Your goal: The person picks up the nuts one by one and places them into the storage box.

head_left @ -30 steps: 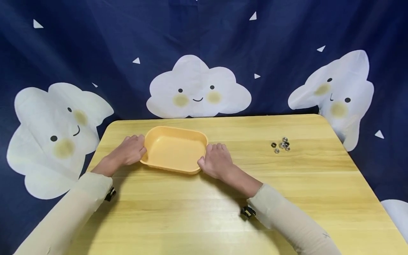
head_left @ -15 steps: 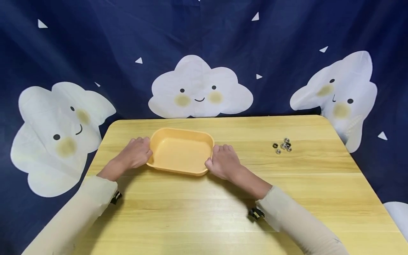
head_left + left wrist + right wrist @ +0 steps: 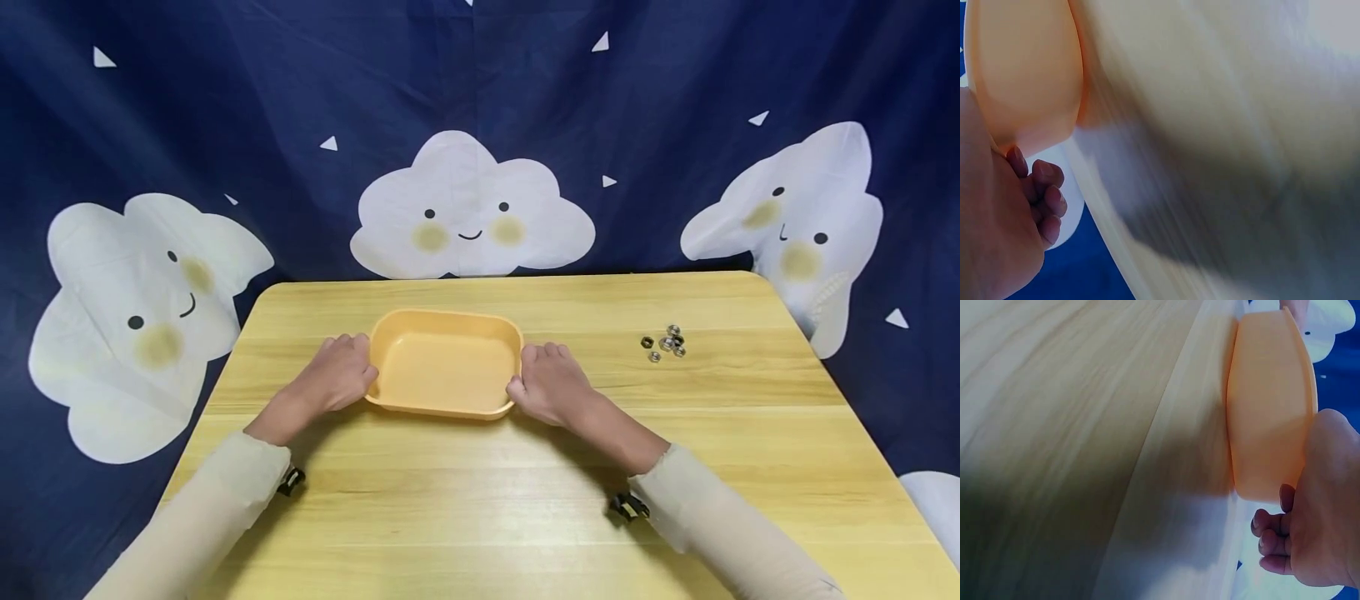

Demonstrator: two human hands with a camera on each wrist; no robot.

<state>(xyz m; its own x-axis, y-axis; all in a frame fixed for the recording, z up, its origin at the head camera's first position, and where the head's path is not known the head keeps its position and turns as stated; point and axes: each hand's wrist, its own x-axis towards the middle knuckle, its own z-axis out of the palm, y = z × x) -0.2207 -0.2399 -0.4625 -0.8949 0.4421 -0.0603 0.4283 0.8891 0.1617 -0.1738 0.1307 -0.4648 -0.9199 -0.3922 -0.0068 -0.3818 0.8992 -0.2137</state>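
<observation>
An orange-yellow plastic basin (image 3: 450, 375), shallow and rectangular with rounded corners, stands at the middle-left of the table with nothing inside it. My left hand (image 3: 341, 375) grips its left end by the rim, fingers curled outside. At the opposite end my right hand (image 3: 553, 385) pinches the rim, the thumb towards the inside. In the left wrist view the basin's outer wall (image 3: 1029, 69) shows above the curled fingers (image 3: 1047, 175). The right wrist view shows the long side of the basin (image 3: 1269, 406) close to the tabletop, with the right fingers bent beside its corner.
Several small metal nuts (image 3: 666, 342) lie in a loose cluster on the right part of the wooden table (image 3: 465, 500). Behind the table's far edge hangs a dark blue curtain (image 3: 300, 67) with white clouds.
Both hands have moved the basin to the right and slightly nearer, and it has turned a little straighter. The nuts have stayed where they were on the table.
</observation>
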